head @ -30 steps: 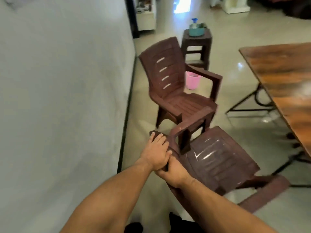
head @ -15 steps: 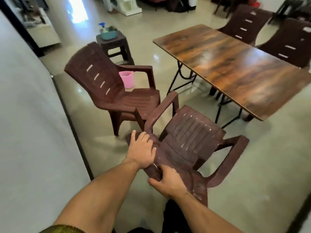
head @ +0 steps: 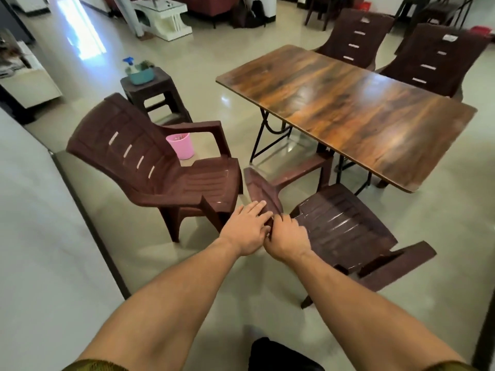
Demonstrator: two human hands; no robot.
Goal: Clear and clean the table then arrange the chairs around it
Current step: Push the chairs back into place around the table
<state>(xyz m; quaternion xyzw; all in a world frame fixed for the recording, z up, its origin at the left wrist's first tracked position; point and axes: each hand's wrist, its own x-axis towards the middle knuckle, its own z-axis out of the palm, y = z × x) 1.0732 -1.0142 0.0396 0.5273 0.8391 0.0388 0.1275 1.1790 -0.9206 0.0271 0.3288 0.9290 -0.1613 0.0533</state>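
Both my hands hold the top of the backrest of a brown plastic chair [head: 345, 223] right in front of me. My left hand [head: 247, 228] lies over the backrest's back side with fingers fairly straight, and my right hand [head: 288, 236] grips its edge from the seat side. This chair's seat faces the wooden table [head: 345, 108], whose top is bare and shiny. A second brown chair [head: 150, 162] stands to the left, almost touching the held one. Two more brown chairs [head: 353, 36] [head: 439, 57] stand at the table's far side.
A brown stool [head: 158, 95] carries a teal tub [head: 140, 74] with a blue spray bottle. A pink cup [head: 180, 145] stands on the floor behind the left chair. A white wall [head: 40, 236] runs along my left. White furniture [head: 163, 14] stands far back.
My view has swung right and the held chair has turned and moved toward the table. My right hand has come up beside my left on the backrest's top.
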